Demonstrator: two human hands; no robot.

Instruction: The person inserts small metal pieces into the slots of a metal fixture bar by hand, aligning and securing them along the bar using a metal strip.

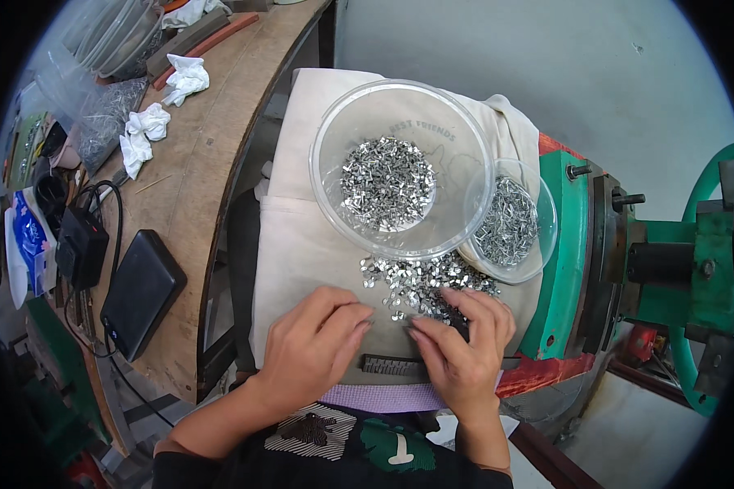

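Observation:
My left hand (pixel 314 338) is closed in a pinch, thumb against fingers, left of a loose pile of small shiny metal pieces (pixel 420 281). Anything between those fingertips is too small to make out. My right hand (pixel 469 346) is bent over the pile's near right side, its thumb and index tips together; what they hold cannot be made out. A dark notched metal strip (pixel 393 365) lies on the cloth between my wrists. Beyond the pile stands a large clear plastic tub (pixel 322 175) with many small metal pieces. A smaller clear bowl (pixel 548 220) of thin metal pins leans beside it.
Beige cloth (pixel 289 253) covers the work surface. On the right is a green machine (pixel 559 261) with a handwheel (pixel 685 359). A wooden table (pixel 183 196) on the left bears a black flat box (pixel 144 293), cables, crumpled tissues (pixel 187 79) and a bag of metal parts (pixel 110 122).

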